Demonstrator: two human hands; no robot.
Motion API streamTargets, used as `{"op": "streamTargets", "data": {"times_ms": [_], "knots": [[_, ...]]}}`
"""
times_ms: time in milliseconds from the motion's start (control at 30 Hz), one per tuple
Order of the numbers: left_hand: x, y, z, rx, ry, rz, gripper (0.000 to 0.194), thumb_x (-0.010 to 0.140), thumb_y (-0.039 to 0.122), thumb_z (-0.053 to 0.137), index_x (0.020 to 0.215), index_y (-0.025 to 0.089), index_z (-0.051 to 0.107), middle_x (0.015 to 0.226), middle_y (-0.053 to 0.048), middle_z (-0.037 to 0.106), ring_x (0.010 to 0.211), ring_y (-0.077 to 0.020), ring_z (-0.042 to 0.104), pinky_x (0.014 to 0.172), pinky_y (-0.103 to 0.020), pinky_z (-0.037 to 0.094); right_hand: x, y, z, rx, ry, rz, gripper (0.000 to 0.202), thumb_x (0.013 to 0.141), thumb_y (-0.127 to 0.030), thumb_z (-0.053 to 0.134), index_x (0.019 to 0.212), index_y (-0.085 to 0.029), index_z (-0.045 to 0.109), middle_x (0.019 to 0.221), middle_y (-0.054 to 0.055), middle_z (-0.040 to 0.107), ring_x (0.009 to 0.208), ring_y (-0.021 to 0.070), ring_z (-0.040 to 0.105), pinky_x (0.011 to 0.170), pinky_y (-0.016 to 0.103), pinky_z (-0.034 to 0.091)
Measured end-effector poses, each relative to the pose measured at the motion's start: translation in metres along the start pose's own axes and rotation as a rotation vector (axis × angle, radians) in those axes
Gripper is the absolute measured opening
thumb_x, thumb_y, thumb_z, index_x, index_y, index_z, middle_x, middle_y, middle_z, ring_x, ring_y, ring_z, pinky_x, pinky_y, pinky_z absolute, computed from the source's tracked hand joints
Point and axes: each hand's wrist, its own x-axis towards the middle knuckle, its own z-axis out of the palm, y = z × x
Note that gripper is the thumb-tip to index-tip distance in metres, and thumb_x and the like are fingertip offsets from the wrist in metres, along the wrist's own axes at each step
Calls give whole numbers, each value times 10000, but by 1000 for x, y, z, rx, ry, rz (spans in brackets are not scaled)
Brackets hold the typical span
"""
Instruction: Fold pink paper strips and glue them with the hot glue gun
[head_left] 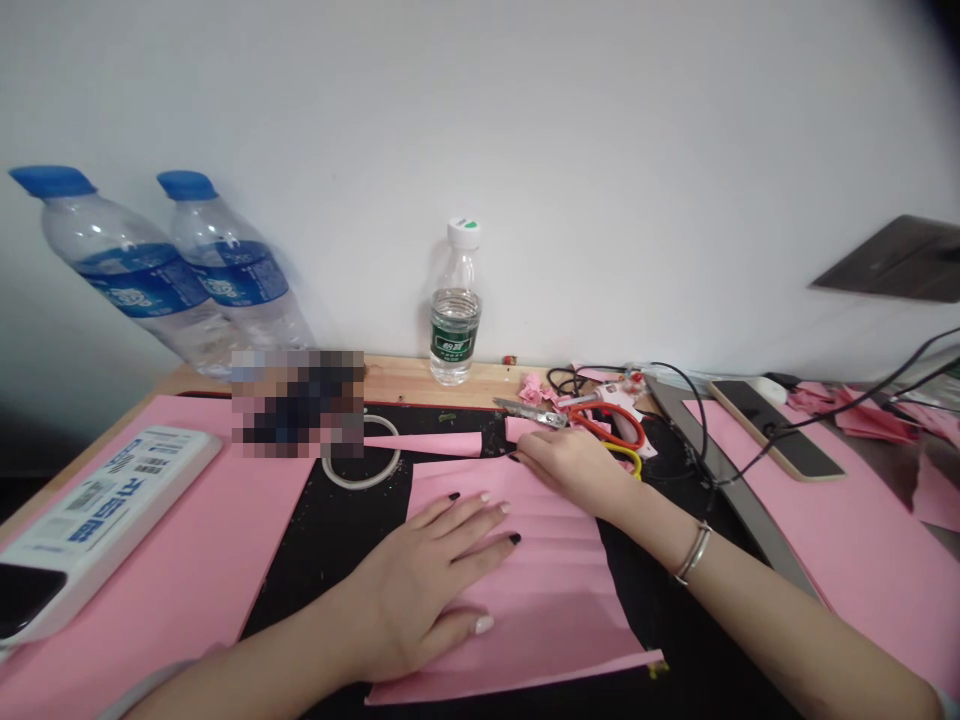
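Note:
A creased sheet of pink paper (540, 600) lies on the black mat, its near edge turned up in a narrow strip. My left hand (420, 585) rests flat on the left part of this sheet, fingers spread. At the sheet's far edge, the fingers of my right hand (562, 460) are bent together on the paper; their tips are partly hidden. Just beyond that hand lie orange-handled scissors (611, 425) and a box-cutter-like blade (532, 412). Yellow handles (628, 458) show beside my right wrist. A narrow pink paper strip (439, 443) lies past the sheet.
A tape-like ring (326, 465) sits on the mat (300, 560). Pink sheets (187, 560) carry a white box (127, 510) on the left. Large bottles (142, 270) and a small water bottle (454, 320) stand by the wall. A phone (780, 430) and black cables (705, 440) lie right.

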Motion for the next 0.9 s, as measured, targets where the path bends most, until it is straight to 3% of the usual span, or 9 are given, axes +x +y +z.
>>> {"op": "streamTargets", "data": {"times_ms": [233, 400, 500, 600, 700, 767, 833, 900], "knots": [[4, -7, 6, 158, 116, -85, 558, 887, 327, 519, 1415, 281, 343, 1529, -33, 262, 1402, -281, 203, 1111, -488, 238, 3, 2, -13, -4, 100, 14, 218, 935, -201, 449, 791, -157, 608, 660, 39, 642, 578, 148, 538, 538, 274, 266], [5, -10, 5, 281, 200, -107, 446, 919, 310, 480, 1356, 227, 435, 1490, -76, 349, 1368, -307, 281, 1075, -519, 277, -2, -1, -25, -7, 194, -49, 275, 931, -117, 382, 775, -154, 604, 599, 24, 587, 525, 135, 471, 528, 266, 266], [2, -9, 1, 315, 309, -123, 362, 926, 246, 464, 1285, 208, 490, 1454, -109, 398, 1331, -297, 345, 1083, -539, 244, -7, -1, -29, -11, 232, -20, 284, 943, -139, 369, 791, -158, 609, 591, 22, 579, 524, 136, 475, 524, 263, 276], [0, -10, -3, 291, 494, -160, 291, 898, 205, 497, 1188, 221, 524, 1413, -123, 398, 1302, -304, 371, 1087, -544, 248, -12, 3, -31, 39, 250, 22, 258, 954, -177, 375, 867, -155, 617, 657, 38, 619, 560, 145, 527, 538, 254, 332], [0, -13, -5, 147, 751, -262, 356, 832, 204, 595, 1164, 240, 473, 1406, -121, 306, 1325, -319, 325, 1068, -515, 324, -17, 9, -31, 140, 282, 40, 227, 951, -182, 393, 976, -143, 616, 779, 77, 670, 684, 176, 611, 609, 262, 423], [2, -16, -7, -67, 898, -302, 487, 795, 214, 646, 1212, 257, 398, 1429, -116, 250, 1334, -312, 324, 1051, -502, 365, -21, 12, -31, 215, 316, 46, 225, 948, -175, 404, 1030, -151, 612, 850, 91, 692, 788, 198, 643, 675, 280, 466], [4, -20, -9, -405, 919, -330, 614, 793, 237, 655, 1293, 281, 300, 1431, -116, 296, 1246, -282, 464, 977, -480, 452, -24, 12, -31, 281, 366, 45, 225, 947, -179, 415, 1046, -178, 616, 887, 78, 708, 830, 195, 657, 710, 287, 491], [6, -22, -12, -743, 775, -405, 647, 805, 279, 647, 1336, 267, 276, 1334, -116, 473, 1056, -250, 618, 849, -439, 537, -27, 11, -31, 325, 425, 45, 215, 947, -193, 430, 1031, -205, 627, 895, 58, 722, 810, 180, 669, 706, 281, 506]]}}
